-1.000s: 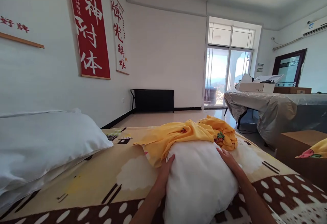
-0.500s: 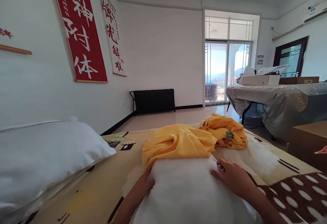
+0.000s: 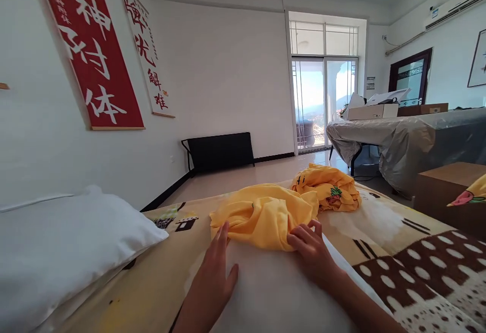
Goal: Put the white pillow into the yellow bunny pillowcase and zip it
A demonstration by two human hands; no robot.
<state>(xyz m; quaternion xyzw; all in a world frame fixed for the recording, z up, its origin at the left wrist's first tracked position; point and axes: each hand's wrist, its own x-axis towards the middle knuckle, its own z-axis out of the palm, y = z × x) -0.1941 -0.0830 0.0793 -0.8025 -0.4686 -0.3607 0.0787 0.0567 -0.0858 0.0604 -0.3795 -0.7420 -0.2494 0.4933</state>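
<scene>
A white pillow (image 3: 266, 282) lies in front of me on the patterned bed cover, its far end tucked under or into a bunched yellow cloth (image 3: 261, 211). My left hand (image 3: 218, 272) rests on the pillow's left side, fingers stretched out and fingertips at the cloth's near left edge. At the near right edge of the cloth, my right hand (image 3: 309, 247) has its fingers curled onto the fabric. Just beyond, to the right, a second crumpled yellow cloth (image 3: 330, 189) with a green print touches the first.
Another white pillow (image 3: 76, 252) fills the left side of the bed cover (image 3: 152, 267). To the right stand a brown box (image 3: 440, 191) and a plastic-covered table (image 3: 406, 143). A black folded item (image 3: 220, 152) leans near the far wall.
Both hands have moved forward to the yellow cloth. My right hand has closed on its edge, which now sags nearer over the pillow. The view has turned slightly right.
</scene>
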